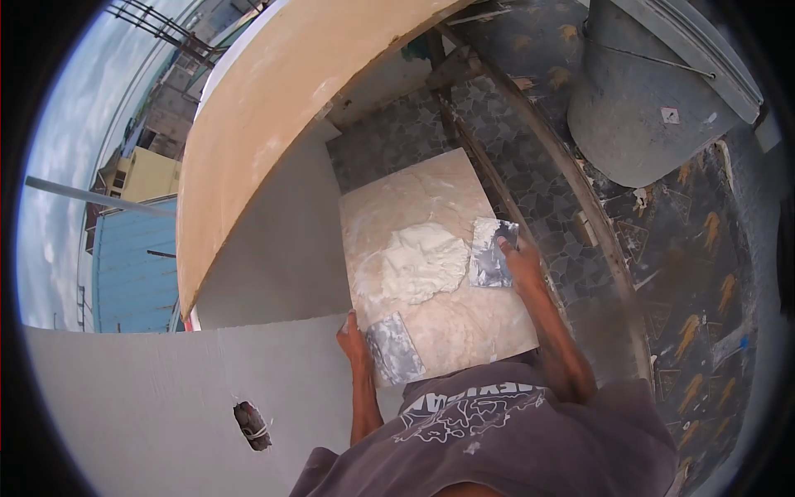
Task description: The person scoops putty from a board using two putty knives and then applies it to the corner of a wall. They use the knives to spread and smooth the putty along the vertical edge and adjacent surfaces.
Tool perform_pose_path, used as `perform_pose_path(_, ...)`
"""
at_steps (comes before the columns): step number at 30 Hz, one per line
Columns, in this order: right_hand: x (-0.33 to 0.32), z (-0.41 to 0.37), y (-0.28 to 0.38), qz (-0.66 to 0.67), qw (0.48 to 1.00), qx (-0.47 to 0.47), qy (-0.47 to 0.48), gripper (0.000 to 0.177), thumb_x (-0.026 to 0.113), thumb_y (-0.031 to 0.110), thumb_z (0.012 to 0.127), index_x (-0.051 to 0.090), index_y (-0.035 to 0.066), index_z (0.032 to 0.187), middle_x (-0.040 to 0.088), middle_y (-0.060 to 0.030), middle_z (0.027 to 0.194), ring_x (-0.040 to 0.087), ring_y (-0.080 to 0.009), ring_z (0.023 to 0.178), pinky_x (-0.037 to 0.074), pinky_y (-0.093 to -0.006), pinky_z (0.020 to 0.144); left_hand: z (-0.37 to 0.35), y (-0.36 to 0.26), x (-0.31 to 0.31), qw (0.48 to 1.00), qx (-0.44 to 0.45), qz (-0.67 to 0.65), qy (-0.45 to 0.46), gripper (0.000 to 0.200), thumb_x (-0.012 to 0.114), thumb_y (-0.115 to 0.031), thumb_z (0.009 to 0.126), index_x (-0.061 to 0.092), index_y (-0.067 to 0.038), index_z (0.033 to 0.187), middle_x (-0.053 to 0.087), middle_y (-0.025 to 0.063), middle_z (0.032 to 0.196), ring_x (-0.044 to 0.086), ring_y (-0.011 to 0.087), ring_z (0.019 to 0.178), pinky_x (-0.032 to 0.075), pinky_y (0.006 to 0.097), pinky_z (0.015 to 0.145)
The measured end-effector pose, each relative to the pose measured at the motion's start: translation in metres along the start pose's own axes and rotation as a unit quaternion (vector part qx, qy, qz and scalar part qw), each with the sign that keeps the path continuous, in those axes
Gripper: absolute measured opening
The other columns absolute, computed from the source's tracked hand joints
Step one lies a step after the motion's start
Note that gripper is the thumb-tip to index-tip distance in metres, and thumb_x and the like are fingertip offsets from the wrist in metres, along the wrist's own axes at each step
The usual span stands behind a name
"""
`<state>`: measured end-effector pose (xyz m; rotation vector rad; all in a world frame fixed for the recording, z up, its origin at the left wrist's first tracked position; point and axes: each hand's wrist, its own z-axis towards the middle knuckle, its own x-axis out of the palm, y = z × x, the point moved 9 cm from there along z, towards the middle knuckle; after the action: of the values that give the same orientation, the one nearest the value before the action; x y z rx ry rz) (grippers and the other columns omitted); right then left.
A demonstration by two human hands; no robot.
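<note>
My right hand (523, 263) is closed on a putty knife (492, 267) with a wide metal blade smeared with white paste. The blade lies over the right part of a tan board (414, 182), beside a spread mound of white putty (422, 261). At the board's lower left edge, my left hand (354, 338) grips the board, its fingers partly hidden. Right next to that hand, a second flat metal blade (396, 348), streaked with putty, rests on the board; its handle is not visible.
A curved tan panel (273, 108) arches over the upper left. Below it runs a grey wall (149, 389) with a cut-out box hole (252, 426) holding wires. A large grey bucket (638, 116) stands upper right. Wooden strips (546, 141) cross the patterned floor.
</note>
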<state>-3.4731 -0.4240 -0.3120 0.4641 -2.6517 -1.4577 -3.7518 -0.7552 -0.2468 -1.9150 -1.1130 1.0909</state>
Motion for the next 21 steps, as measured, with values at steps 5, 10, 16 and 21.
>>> perform_pose_path(5,0.016,0.02,-0.018,0.003,1.0,-0.009,0.012,0.02,0.062,0.014,0.093,0.066,-0.003,0.103,0.065,-0.0031,0.091,0.052,-0.0111,0.079,0.044,-0.0287,0.074,0.022,0.027,0.01,0.999,-0.035,0.02,0.004,0.039,0.06,-0.03,0.092,0.066,0.009,0.096,0.066,0.0086,0.087,0.058,0.0162,0.074,0.047,0.0314,0.069)
perform_pose_path(10,0.011,0.044,-0.072,-0.047,0.999,0.023,-0.004,0.023,0.062,0.017,0.092,0.066,-0.004,0.103,0.065,-0.0036,0.086,0.052,-0.0107,0.077,0.044,-0.0284,0.072,0.054,0.094,0.037,0.999,-0.016,-0.024,0.019,0.038,0.06,-0.027,0.091,0.065,0.009,0.102,0.065,0.0098,0.095,0.059,0.018,0.082,0.047,0.0315,0.076)
perform_pose_path(16,0.017,0.071,-0.146,-0.088,0.995,0.014,-0.044,0.022,0.062,0.017,0.091,0.064,-0.004,0.095,0.062,-0.0089,0.072,0.054,-0.0146,0.066,0.045,-0.0326,0.063,0.098,0.17,0.059,0.994,-0.107,0.013,0.033,0.042,0.057,-0.028,0.092,0.062,0.011,0.107,0.064,0.0125,0.106,0.059,0.0201,0.095,0.045,0.0333,0.087)
perform_pose_path(21,0.005,0.088,-0.206,-0.165,0.978,0.046,-0.117,0.024,0.061,0.019,0.092,0.064,-0.004,0.098,0.064,-0.0099,0.076,0.055,-0.0151,0.068,0.045,-0.0333,0.066,0.149,0.295,0.109,0.982,-0.168,-0.018,0.079,0.042,0.056,-0.029,0.092,0.061,0.01,0.104,0.062,0.0127,0.105,0.057,0.0208,0.095,0.044,0.0334,0.089)
